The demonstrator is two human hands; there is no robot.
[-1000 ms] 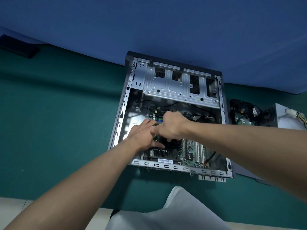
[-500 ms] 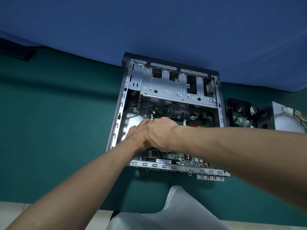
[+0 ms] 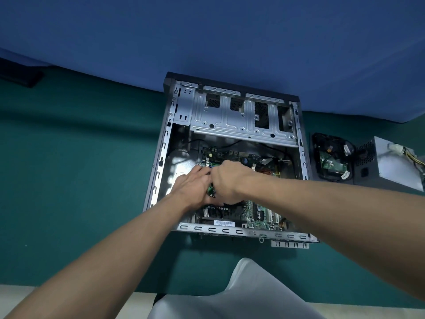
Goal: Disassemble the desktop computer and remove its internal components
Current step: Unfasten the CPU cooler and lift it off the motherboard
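I observe my left hand [image 3: 193, 188] and right hand [image 3: 232, 180] meeting knuckles-up inside the open computer case [image 3: 161, 162] on the green table [image 3: 80, 157], both pinching a small green circuit board [image 3: 211, 192] over the motherboard [image 3: 259, 215].

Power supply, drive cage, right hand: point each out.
power supply [image 3: 395, 166]: head view, grey top panel.
drive cage [image 3: 230, 120]: head view, stamped metal plate.
right hand [image 3: 230, 180]: head view, back of hand.
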